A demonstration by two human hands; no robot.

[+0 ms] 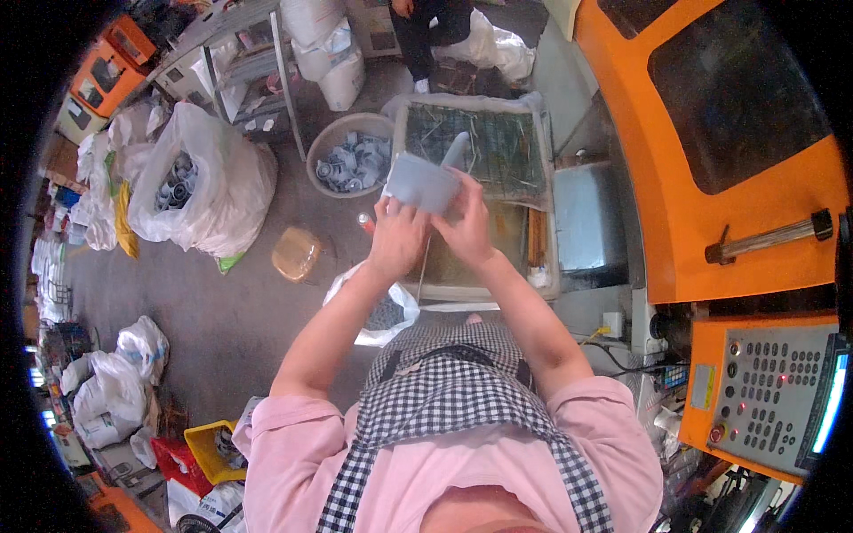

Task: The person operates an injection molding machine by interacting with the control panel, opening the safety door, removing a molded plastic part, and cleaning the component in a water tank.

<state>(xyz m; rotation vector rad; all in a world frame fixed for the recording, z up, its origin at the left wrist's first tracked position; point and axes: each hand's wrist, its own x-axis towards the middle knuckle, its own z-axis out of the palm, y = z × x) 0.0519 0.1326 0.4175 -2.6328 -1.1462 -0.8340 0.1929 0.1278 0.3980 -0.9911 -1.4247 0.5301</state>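
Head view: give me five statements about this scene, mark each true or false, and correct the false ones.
1. The left grip and right grip are both on the grey plastic piece. True.
2. The apron is plain red. False: the apron is black-and-white checked.
3. The round tub is empty. False: the round tub holds grey plastic parts.
4. The keypad panel is at the picture's right. True.
5. The person's shirt is green. False: the shirt is pink.
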